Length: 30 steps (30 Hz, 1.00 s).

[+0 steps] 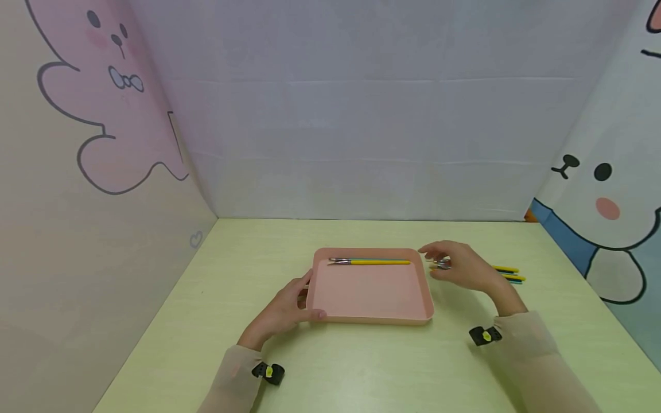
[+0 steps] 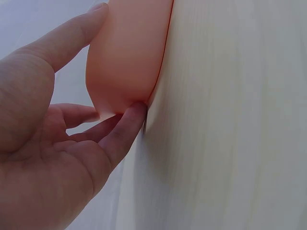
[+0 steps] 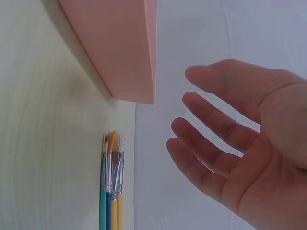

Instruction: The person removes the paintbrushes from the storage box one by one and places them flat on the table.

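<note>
A pink rectangular tray (image 1: 369, 293) lies on the table in the head view. Two paintbrushes (image 1: 382, 262), one yellow and one teal-handled, lie along its far side inside. My left hand (image 1: 281, 310) holds the tray's near left corner, thumb at the front and fingers on the left side, as the left wrist view also shows around the tray wall (image 2: 127, 57). Over several more paintbrushes (image 1: 510, 277) right of the tray is my right hand (image 1: 462, 268). Its fingers are loosely bent with nothing between them in the right wrist view, apart from the bristle ends of the brushes (image 3: 112, 179).
The pale wooden table (image 1: 361, 367) is bounded by a plain light curtain (image 1: 330, 143) at the back. Side walls with cartoon animals stand left and right. Each sleeve has a small black device (image 1: 485, 335) near the wrist.
</note>
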Motion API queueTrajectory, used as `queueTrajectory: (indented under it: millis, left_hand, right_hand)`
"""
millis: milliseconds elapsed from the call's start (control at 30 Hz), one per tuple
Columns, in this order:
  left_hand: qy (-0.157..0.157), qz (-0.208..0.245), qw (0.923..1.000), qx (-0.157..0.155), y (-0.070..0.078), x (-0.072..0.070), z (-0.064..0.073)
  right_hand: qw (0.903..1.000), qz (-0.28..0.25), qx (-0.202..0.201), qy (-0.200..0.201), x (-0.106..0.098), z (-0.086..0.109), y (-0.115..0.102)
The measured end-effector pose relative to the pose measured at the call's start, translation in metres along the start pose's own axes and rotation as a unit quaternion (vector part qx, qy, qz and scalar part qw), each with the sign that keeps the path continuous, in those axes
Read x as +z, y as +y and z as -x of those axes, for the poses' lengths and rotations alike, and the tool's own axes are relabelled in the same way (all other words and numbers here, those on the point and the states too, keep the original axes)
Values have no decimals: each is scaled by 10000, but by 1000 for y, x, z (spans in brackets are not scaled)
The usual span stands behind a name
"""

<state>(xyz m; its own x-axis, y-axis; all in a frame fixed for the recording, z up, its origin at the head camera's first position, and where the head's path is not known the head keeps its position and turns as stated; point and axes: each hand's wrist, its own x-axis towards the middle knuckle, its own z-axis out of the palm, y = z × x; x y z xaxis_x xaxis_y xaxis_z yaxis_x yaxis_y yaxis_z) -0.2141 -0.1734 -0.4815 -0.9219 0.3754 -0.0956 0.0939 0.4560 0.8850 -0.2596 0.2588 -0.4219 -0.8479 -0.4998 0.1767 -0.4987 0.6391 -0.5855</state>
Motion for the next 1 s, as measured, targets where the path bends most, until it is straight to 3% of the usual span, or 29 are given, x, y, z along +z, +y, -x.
queueTrajectory:
  millis: [667,1000]
  left_hand:
    - [-33,37,10000,34,1,-1,-2]
    - [39,-12,10000,30,-1,-2,0]
  right_hand:
    - [9990,-246,-365,83,19,-6,-29]
    - [9971,-343,-513,-454,25,-36,-41]
